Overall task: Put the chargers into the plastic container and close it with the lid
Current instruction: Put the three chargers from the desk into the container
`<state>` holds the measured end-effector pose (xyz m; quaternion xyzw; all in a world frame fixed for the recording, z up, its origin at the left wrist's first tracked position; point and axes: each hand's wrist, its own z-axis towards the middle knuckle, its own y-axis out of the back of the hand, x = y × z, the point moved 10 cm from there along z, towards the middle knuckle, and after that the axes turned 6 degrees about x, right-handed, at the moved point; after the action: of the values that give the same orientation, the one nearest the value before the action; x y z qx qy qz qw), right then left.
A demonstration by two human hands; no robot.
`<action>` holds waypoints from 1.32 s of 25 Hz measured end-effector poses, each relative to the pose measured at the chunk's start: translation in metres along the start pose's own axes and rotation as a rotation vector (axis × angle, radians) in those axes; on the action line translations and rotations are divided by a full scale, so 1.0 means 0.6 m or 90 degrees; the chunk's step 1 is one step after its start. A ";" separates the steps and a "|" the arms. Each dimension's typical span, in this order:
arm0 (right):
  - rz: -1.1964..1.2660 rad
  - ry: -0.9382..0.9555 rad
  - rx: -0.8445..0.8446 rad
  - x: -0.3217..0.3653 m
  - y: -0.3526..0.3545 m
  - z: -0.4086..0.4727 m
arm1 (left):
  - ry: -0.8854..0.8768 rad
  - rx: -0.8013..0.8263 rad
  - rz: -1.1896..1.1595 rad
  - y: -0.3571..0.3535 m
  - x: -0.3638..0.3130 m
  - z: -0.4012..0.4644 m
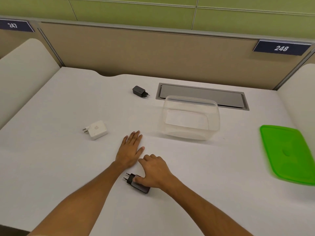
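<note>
3 chargers [141, 91] outside clear container [190, 133], green lid [288, 154] well apart.

White desk [68, 167], beige partition [136, 53] numbered 247 and 248, green wall panels [136, 12]

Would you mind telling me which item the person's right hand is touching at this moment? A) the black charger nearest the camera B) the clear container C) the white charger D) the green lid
A: the right hand rests its fingers on the near black charger, while the white charger, green lid and clear container lie untouched.
</note>
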<state>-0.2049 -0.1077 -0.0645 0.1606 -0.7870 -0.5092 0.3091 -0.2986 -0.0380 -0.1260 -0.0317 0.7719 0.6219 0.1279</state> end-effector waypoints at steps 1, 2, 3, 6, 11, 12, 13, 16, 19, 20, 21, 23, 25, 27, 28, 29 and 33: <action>0.000 -0.003 0.002 0.008 -0.007 0.000 | 0.000 -0.003 -0.002 0.000 0.000 -0.001; 0.003 -0.005 0.006 0.015 -0.014 -0.001 | 0.000 -0.006 -0.003 0.001 0.000 -0.001; 0.006 -0.008 0.010 0.021 -0.020 -0.002 | 0.000 -0.010 -0.001 0.002 0.000 -0.002; 0.006 -0.016 0.030 0.033 -0.037 -0.004 | 0.006 -0.015 0.001 0.001 0.002 -0.001; 0.025 -0.026 0.076 0.041 -0.054 -0.002 | 0.007 -0.027 -0.004 0.000 0.006 0.003; 0.024 -0.020 0.081 0.042 -0.052 -0.001 | 0.007 -0.029 -0.006 -0.001 0.006 0.003; 0.026 -0.016 0.084 0.042 -0.048 0.000 | 0.006 -0.031 -0.009 -0.001 0.007 0.003; 0.047 -0.015 0.071 0.027 -0.019 0.000 | 0.003 -0.040 -0.023 0.000 0.009 0.004; 0.054 -0.038 0.008 -0.009 0.044 -0.001 | -0.008 -0.050 -0.037 0.001 0.008 0.003; 0.049 -0.052 -0.016 -0.026 0.071 0.000 | -0.009 -0.054 -0.043 0.002 0.009 0.002; 0.041 -0.068 -0.039 -0.045 0.100 0.004 | -0.008 -0.056 -0.049 0.002 0.010 0.003; 0.026 -0.100 -0.077 -0.084 0.159 0.011 | -0.005 -0.058 -0.051 0.002 0.012 0.003; 0.013 -0.132 -0.108 -0.126 0.214 0.018 | -0.003 -0.059 -0.044 0.002 0.012 0.003; -0.001 -0.162 -0.147 -0.166 0.265 0.021 | -0.001 -0.055 -0.042 0.001 0.012 0.003; -0.010 -0.176 -0.172 -0.186 0.290 0.020 | -0.001 -0.056 -0.044 0.002 0.011 0.002; -0.017 -0.192 -0.197 -0.205 0.312 0.019 | -0.003 -0.059 -0.049 0.004 0.009 0.002; 0.007 -0.254 -0.257 -0.292 0.362 0.035 | 0.007 -0.061 -0.052 0.005 0.014 0.012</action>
<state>-0.0727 0.0998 0.0682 -0.0120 -0.7158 -0.6756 0.1764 -0.3062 -0.0294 -0.1267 -0.0727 0.7397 0.6525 0.1478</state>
